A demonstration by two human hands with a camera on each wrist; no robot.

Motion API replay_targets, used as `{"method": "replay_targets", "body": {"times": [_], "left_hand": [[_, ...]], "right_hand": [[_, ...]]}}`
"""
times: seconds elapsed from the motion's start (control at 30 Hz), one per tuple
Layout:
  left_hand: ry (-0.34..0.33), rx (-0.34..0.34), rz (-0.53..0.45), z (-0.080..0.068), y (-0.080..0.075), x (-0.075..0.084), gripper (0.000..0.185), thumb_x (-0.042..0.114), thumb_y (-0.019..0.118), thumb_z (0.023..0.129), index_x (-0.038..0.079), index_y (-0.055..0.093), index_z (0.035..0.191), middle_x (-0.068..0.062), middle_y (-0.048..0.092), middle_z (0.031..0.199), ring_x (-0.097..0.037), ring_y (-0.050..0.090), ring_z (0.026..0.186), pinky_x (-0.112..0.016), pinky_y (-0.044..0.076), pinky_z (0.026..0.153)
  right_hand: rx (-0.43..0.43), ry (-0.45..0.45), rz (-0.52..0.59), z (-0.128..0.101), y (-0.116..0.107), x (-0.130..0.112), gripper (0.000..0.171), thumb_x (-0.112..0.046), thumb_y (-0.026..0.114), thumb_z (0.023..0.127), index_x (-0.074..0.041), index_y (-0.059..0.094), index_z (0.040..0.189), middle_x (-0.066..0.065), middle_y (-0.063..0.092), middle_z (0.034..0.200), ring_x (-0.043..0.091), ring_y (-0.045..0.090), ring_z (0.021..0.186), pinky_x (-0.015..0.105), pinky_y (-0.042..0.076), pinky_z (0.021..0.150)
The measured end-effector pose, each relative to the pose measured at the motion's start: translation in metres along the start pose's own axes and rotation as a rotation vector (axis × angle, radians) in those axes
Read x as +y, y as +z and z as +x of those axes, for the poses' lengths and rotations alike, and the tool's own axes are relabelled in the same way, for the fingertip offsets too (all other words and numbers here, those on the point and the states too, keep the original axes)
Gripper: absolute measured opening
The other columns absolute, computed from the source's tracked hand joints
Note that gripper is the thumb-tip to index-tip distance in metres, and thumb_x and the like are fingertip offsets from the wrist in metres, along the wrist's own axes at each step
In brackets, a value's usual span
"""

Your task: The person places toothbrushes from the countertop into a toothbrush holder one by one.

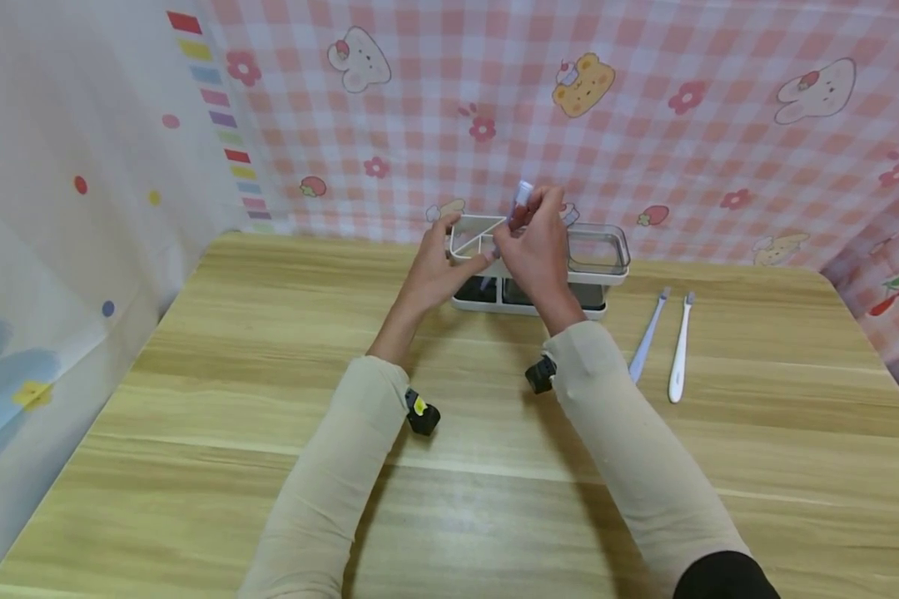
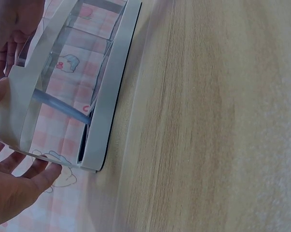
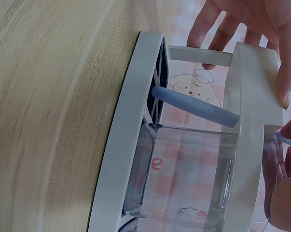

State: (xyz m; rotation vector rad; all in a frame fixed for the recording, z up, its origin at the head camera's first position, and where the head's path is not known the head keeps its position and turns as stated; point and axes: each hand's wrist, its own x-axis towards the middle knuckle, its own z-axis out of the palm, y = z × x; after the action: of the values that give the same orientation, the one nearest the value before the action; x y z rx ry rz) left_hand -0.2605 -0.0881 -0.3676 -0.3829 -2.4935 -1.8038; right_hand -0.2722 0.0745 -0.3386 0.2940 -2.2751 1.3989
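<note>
At the table's far edge, against the gingham cloth (image 1: pixel 644 125), one holder (image 1: pixel 599 249) stands with its long axis left to right. The right hand (image 1: pixel 535 241) pinches a blue toothbrush (image 3: pixel 193 104) whose handle slants down into the holder's left compartment, head end up. The left hand (image 1: pixel 438 270) rests relaxed fingers on the holder's left rim. Two more toothbrushes (image 1: pixel 663 341) lie side by side to the right, heads away. The near table (image 1: pixel 494 499) is open wood.

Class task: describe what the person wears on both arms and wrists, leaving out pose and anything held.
Both arms wear close-fitting beige sleeves reaching the wrists; hands are bare. The left hand has a small black wrist device with a yellow mark; the right hand has a plain black one. Dark fabric shows at the right upper arm.
</note>
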Motion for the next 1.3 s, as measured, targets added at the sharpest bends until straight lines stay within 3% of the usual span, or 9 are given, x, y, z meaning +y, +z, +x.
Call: {"method": "replay_targets", "body": {"times": [0.3, 0.53, 0.7, 0.87, 1.13, 1.3], "left_hand": [[-0.017, 0.002, 0.008, 0.000, 0.000, 0.002, 0.085, 0.033, 0.073, 0.092, 0.006, 0.026, 0.158, -0.019, 0.035, 0.150, -0.030, 0.049, 0.120, -0.040, 0.048, 0.094], [0.009, 0.018, -0.002, -0.001, 0.002, 0.001, 0.085, 0.027, 0.075, 0.091, 0.003, 0.027, 0.157, -0.019, 0.039, 0.146, -0.027, 0.049, 0.121, -0.039, 0.046, 0.099], [0.007, 0.020, 0.008, -0.001, 0.002, 0.001, 0.083, 0.026, 0.075, 0.091, 0.004, 0.028, 0.156, -0.019, 0.039, 0.145, -0.028, 0.050, 0.120, -0.038, 0.046, 0.098], [-0.011, 0.020, 0.011, -0.001, 0.001, 0.002, 0.084, 0.029, 0.074, 0.091, 0.006, 0.028, 0.157, -0.019, 0.037, 0.148, -0.030, 0.051, 0.118, -0.040, 0.048, 0.094], [-0.021, 0.016, 0.030, -0.002, 0.001, 0.001, 0.085, 0.031, 0.074, 0.092, 0.006, 0.027, 0.157, -0.020, 0.037, 0.148, -0.031, 0.049, 0.121, -0.042, 0.046, 0.099], [-0.035, 0.016, 0.044, -0.002, 0.000, 0.002, 0.086, 0.034, 0.074, 0.092, 0.008, 0.026, 0.158, -0.019, 0.035, 0.152, -0.032, 0.047, 0.123, -0.044, 0.045, 0.101]], "right_hand": [[-0.081, 0.054, -0.006, 0.002, -0.007, -0.003, 0.041, 0.002, 0.065, 0.089, -0.004, 0.035, 0.117, 0.014, 0.058, 0.102, 0.023, 0.060, 0.093, 0.034, 0.054, 0.083], [-0.071, 0.047, -0.011, 0.000, -0.011, -0.003, 0.040, -0.001, 0.065, 0.088, -0.003, 0.039, 0.119, 0.013, 0.057, 0.101, 0.023, 0.060, 0.093, 0.034, 0.055, 0.085], [-0.066, 0.051, -0.145, -0.002, -0.017, -0.005, 0.041, -0.013, 0.067, 0.090, -0.005, 0.046, 0.124, 0.011, 0.059, 0.106, 0.025, 0.060, 0.095, 0.038, 0.051, 0.084], [-0.072, 0.000, -0.307, -0.003, -0.022, -0.007, 0.038, -0.026, 0.067, 0.094, -0.008, 0.054, 0.125, 0.010, 0.061, 0.118, 0.027, 0.055, 0.108, 0.044, 0.048, 0.083], [-0.076, -0.179, -0.489, -0.008, -0.036, 0.000, 0.045, -0.032, 0.067, 0.098, 0.002, 0.062, 0.126, 0.019, 0.058, 0.129, 0.037, 0.050, 0.124, 0.049, 0.039, 0.104], [-0.103, -0.209, -0.595, -0.009, -0.046, 0.002, 0.052, -0.041, 0.055, 0.104, 0.002, 0.059, 0.133, 0.020, 0.054, 0.140, 0.037, 0.043, 0.136, 0.050, 0.027, 0.115]]}}
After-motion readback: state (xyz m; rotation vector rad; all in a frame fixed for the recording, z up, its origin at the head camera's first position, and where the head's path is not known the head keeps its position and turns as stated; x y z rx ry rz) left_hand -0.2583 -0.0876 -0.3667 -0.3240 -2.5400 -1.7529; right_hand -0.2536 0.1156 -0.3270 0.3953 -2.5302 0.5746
